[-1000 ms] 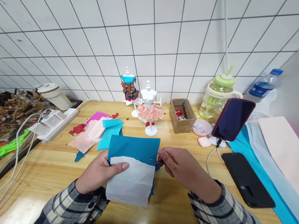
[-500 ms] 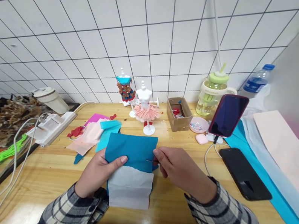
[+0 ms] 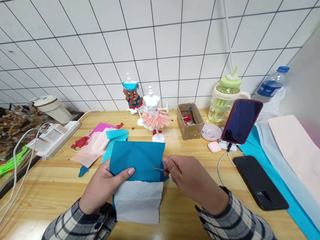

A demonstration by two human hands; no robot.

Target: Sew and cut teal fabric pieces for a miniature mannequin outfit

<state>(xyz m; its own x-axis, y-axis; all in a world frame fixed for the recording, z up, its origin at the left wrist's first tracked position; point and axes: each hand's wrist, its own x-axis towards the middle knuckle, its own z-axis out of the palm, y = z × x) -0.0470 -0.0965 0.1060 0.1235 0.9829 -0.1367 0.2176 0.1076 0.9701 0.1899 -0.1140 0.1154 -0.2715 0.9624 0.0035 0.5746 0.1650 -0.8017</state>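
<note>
My left hand [image 3: 108, 183] is closed on a teal sheet [image 3: 137, 155], thumb on its face and fingers behind. A wrinkled white sheet [image 3: 138, 202] hangs just below, against the teal one. At the teal sheet's right edge, my right hand [image 3: 183, 176] is closed round small scissors [image 3: 159, 169]. Only their thin metal blades show, lying across the teal sheet; the handles are hidden in my fingers. Beyond the sheet stands a small white dress form [image 3: 151, 101] with a pink ruffled skirt [image 3: 156, 119]. Behind it is another dress form [image 3: 133, 95], dressed in blue, brown and red.
Coloured scraps [image 3: 94, 148] lie left of the sheet. At the back are a cardboard box [image 3: 191, 132], a pink dish [image 3: 210, 132] and a green-lidded cup [image 3: 224, 102]. To the right, a propped phone [image 3: 242, 121], a flat black phone [image 3: 260, 182], and large sheets [image 3: 304, 152]. Cables [image 3: 16, 169] run left.
The blades now reach slightly farther left over the teal sheet, and more of them shows. The teal sheet's upper right part has shifted a little left. Both hands keep their grip.
</note>
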